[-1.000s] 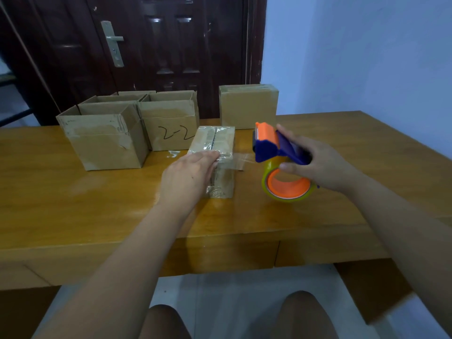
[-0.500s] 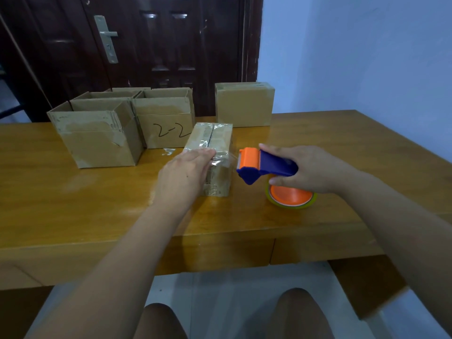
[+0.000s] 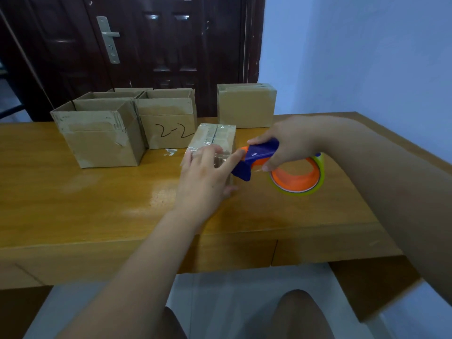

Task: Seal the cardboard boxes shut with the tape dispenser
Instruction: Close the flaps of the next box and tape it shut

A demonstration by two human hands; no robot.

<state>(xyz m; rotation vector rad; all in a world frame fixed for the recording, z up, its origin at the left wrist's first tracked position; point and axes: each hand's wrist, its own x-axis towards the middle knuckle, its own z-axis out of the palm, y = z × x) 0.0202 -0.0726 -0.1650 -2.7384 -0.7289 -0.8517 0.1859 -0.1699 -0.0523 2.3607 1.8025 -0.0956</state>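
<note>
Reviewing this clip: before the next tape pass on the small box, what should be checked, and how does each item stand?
1. Left hand presses small box steady: ok.
2. Right hand grips tape dispenser: ok.
3. Left fingers clear of dispenser head: not ok, one is right beside it.
4. Tape end stuck to box: cannot tell.
5. Open boxes at back left sealed: not ok.

Tape dispenser point(image 3: 259, 152): blue handle, orange head, orange reel. Boxes point(image 3: 247, 108): brown; centre box point(image 3: 168, 128) lettered "2-2", black. Table point(image 3: 97, 204): amber wood grain. Door point(image 3: 159, 45): dark brown. Wall point(image 3: 367, 57): pale blue.
</note>
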